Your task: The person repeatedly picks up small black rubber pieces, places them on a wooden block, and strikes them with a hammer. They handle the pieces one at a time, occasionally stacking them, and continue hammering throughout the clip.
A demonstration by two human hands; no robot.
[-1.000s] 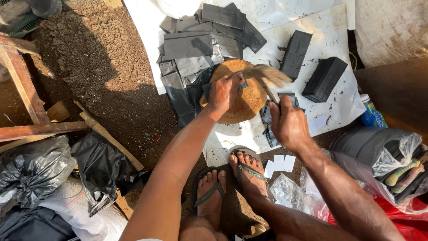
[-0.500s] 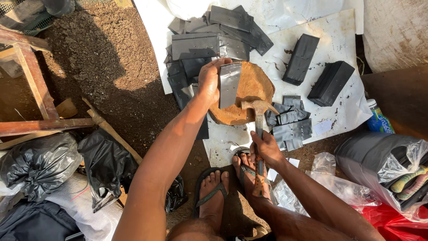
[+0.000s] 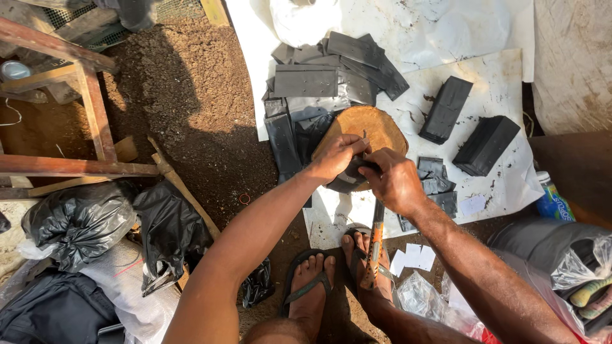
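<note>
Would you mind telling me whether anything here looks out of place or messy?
The dark plastic sheets lie in a loose, skewed heap rather than stacked like the two bundles. Dark crumbs dot the white sheet.

Bare brown soil ground, white plastic sheet spread over it, round wooden block on the sheet, heap of flat black plastic sleeves, two stacked black bundles, black plastic bags at left, wooden frame resting on soil.
</note>
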